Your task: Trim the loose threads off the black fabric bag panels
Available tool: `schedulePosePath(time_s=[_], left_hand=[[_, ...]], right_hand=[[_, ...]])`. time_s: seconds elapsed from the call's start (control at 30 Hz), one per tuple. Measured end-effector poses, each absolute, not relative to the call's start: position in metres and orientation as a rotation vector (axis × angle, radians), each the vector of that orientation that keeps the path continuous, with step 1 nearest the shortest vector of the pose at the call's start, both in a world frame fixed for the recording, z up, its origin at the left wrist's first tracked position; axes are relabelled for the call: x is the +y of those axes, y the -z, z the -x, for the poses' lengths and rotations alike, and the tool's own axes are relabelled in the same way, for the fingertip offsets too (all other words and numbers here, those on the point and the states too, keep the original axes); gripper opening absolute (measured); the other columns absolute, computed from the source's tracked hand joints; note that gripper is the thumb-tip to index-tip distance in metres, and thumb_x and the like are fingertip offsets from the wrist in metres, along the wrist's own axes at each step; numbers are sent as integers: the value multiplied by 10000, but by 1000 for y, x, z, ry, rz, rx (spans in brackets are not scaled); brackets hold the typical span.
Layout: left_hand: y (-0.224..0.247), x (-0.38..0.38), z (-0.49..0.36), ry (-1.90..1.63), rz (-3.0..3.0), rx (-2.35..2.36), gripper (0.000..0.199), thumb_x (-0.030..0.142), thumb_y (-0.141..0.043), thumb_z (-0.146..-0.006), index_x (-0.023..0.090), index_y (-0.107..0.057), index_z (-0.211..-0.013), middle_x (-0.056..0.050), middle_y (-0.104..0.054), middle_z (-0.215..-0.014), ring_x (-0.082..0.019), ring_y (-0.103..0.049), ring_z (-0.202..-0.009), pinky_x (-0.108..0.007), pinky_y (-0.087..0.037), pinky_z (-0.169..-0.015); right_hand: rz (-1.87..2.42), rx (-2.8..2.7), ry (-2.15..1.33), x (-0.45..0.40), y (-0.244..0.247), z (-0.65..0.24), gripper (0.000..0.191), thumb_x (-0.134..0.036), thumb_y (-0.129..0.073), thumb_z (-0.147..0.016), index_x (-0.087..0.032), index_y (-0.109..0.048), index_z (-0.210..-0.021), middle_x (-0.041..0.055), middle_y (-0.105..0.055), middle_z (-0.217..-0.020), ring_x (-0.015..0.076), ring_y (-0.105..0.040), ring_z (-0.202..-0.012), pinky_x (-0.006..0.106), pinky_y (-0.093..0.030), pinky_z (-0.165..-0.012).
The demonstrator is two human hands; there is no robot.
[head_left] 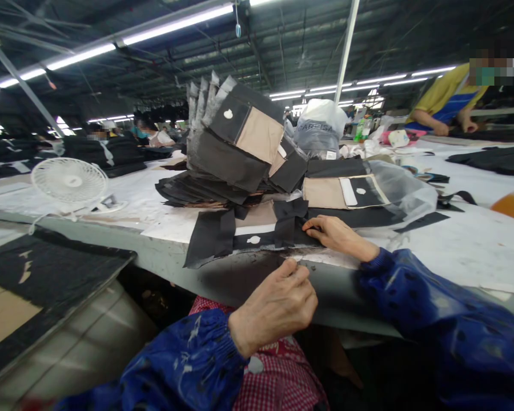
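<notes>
And here's the left hand [274, 305], curled just off the edge of the white surface [454, 251], pinching the near hem of a black garment panel [252, 240]. The right hand [338, 235] lies flat with fingers outstretched, pressing on that same panel. Right behind them rises a tall stack of black-and-beige panels [235, 137]. Further back, a translucent plastic bag [319, 128] shows printed lettering, something like "CARESA", though it's hard to read.
</notes>
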State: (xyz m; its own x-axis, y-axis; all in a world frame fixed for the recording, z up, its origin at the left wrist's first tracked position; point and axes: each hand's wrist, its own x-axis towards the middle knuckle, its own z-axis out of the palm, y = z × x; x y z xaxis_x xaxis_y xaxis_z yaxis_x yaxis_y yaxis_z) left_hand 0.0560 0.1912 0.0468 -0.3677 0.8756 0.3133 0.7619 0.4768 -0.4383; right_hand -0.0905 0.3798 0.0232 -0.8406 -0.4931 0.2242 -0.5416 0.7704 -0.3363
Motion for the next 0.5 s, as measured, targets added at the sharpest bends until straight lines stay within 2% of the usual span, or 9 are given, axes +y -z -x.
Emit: schedulePosePath(time_s=[0.2,0.5], left_hand=[[-52,191,-63,-274,1459,-2234,169,75,-554,-855,132,-574,-697,-32,-560,-674,-191,-495,-765,-330,-348,-655],[-50,190,-68,-226,1437,-2207,177,81,-549,-861,131,-567,-692,-27,-541,-663,-183,-475,-753,-324,-355,-660]], right_hand=[[-839,-2826,-580,380,-21,92,239,-204,-525,-899,-165,-696,-1061,85,-695,-1015,214,-645,-856,289,-459,-772],[-859,-2804,-568,381,-18,94,238,-204,-521,-901,-163,-697,-1057,91,-695,-1019,230,-648,-895,307,-462,-811]])
